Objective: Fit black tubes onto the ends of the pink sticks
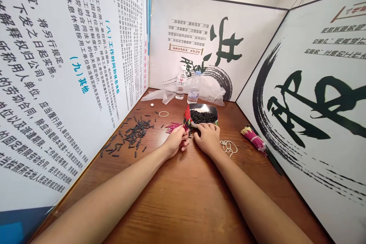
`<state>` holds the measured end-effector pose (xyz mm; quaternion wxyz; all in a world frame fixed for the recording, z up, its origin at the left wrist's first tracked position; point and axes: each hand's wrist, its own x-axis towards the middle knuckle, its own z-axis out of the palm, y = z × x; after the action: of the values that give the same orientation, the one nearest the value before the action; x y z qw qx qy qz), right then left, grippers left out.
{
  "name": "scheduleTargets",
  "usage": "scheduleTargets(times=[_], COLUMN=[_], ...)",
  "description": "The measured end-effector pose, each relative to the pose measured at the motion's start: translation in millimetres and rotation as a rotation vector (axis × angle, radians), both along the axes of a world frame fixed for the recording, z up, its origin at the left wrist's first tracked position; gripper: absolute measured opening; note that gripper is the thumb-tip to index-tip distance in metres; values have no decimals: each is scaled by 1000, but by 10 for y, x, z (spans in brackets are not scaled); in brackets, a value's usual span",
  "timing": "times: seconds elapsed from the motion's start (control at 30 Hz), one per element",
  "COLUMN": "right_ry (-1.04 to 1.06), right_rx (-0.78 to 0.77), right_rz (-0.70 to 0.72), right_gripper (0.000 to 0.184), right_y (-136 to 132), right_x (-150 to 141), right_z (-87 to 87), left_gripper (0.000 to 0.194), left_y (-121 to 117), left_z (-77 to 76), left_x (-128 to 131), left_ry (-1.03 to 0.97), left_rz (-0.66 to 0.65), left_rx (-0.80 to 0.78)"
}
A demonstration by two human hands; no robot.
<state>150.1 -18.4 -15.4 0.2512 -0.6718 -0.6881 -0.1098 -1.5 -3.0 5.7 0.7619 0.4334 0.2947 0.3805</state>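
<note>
My left hand [176, 142] is closed around a small bunch of red sticks with dark tips [185, 126], held upright near the table's middle. My right hand [208, 137] rests just to its right, fingers curled down at the front edge of an open box [213, 109] filled with small black tubes; what its fingertips pinch is hidden. More loose red sticks [172, 126] lie on the wooden table [183, 190] just left of the held bunch.
Several black tubes [133, 135] lie scattered at the left. A tied bundle of pink sticks [255, 140] lies at the right; rubber bands [228, 147] beside my right hand, another band [163, 113] farther back. Two water bottles [194, 88] and plastic bags stand behind. Printed boards wall three sides.
</note>
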Motion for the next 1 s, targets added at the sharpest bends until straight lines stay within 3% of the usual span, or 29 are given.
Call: scheduleTargets(times=[0.23,0.37,0.47,0.63,0.8,1.0], right_ry=[40,45,59,109,180,350], right_rx=[24,2,9,142,224,305], right_rz=[10,-7,-18,-20,15,128], right_gripper=[19,26,31,33,34,22], right_y=[14,22,27,33,40,6], right_x=[0,3,7,7,14,20], right_z=[-21,-28,-30,-9,16,81], left_gripper=[10,3,16,24,19,9], left_y=[11,30,42,50,59,64], left_z=[20,4,1,-2,-26,-50], left_x=[-26,-47,-52,-40,-23,-21], left_ry=[-25,-72,-91,-80,-65,-99], left_rz=[-49,-100,-102,-96,-65,-72], left_rx=[-38,-89,-101,-103,-112,-111])
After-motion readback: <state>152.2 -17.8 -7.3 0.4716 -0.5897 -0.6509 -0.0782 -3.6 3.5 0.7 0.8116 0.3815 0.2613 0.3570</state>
